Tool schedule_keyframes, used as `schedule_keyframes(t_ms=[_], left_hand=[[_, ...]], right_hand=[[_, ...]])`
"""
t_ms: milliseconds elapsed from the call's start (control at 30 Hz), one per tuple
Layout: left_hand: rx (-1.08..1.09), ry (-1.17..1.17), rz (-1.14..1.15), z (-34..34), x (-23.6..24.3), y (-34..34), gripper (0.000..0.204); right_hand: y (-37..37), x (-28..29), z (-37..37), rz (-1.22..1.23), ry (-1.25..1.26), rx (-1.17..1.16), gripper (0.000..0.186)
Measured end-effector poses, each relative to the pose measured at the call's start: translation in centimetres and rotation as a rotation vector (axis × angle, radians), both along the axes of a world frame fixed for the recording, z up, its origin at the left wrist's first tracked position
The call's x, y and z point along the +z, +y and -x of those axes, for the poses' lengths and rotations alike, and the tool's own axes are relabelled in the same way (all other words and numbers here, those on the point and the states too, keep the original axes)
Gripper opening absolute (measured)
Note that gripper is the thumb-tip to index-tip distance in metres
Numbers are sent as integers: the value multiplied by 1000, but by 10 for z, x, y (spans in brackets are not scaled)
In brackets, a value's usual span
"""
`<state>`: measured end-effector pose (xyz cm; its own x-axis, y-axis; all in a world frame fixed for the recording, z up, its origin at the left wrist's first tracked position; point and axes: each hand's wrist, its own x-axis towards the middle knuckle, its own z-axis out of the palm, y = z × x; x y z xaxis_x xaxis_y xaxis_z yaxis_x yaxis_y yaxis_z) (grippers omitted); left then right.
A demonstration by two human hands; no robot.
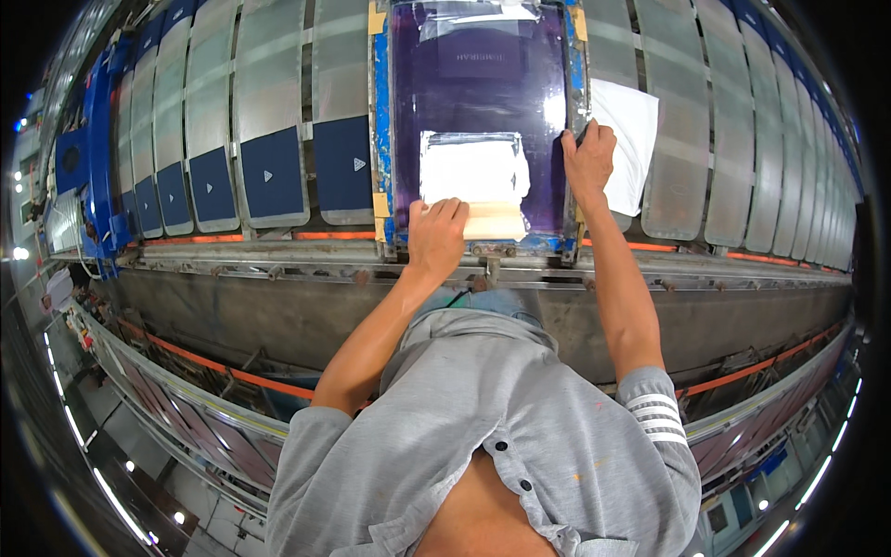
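A screen-printing frame point(574, 88) with blue, paint-worn sides lies in front of me, its purple mesh point(464, 97) stretched inside. White ink point(471, 167) covers a rectangle near the mesh's close end, and another white smear shows at the far end. My left hand point(438, 243) is closed on the left part of a cream-coloured squeegee point(494, 221), which rests at the near edge of the ink. At the frame's right side my right hand point(590, 165) has its fingers curled over the edge. Beside that hand lies a white cloth point(631, 130), partly hidden by it.
Long grey printing pallets point(673, 139) run in a row to both sides. Several on the left carry navy fabric pieces point(271, 176) with a small white triangle. A metal rail point(306, 252) with orange strips passes along the near side. Blue machinery point(88, 158) stands far left.
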<state>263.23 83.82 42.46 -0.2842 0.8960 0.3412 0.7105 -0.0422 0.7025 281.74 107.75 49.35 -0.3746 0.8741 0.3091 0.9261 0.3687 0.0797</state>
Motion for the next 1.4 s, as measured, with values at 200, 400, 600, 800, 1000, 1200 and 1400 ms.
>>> schedule_keyframes(t_ms=[200, 400, 600, 800, 1000, 1200, 1400], left_hand=[[-186, 17, 400, 45, -1, 7, 25], [-162, 125, 332, 84, -15, 91, 16], [-129, 26, 215, 51, -22, 58, 20], [-256, 27, 374, 44, 37, 6, 22], [-160, 115, 293, 69, 18, 100, 22], [-120, -1, 238, 2, 18, 51, 24], [-195, 25, 396, 25, 52, 38, 27]], right_hand=[[-69, 67, 63, 719, 182, 312, 43], [-52, 31, 110, 530, -446, 618, 28], [-87, -4, 68, 426, -252, 628, 14], [-143, 61, 55, 519, -236, 608, 14], [-46, 37, 82, 430, -207, 608, 10], [-89, 39, 23, 440, -231, 602, 16], [-101, 92, 14, 716, 234, 386, 40]])
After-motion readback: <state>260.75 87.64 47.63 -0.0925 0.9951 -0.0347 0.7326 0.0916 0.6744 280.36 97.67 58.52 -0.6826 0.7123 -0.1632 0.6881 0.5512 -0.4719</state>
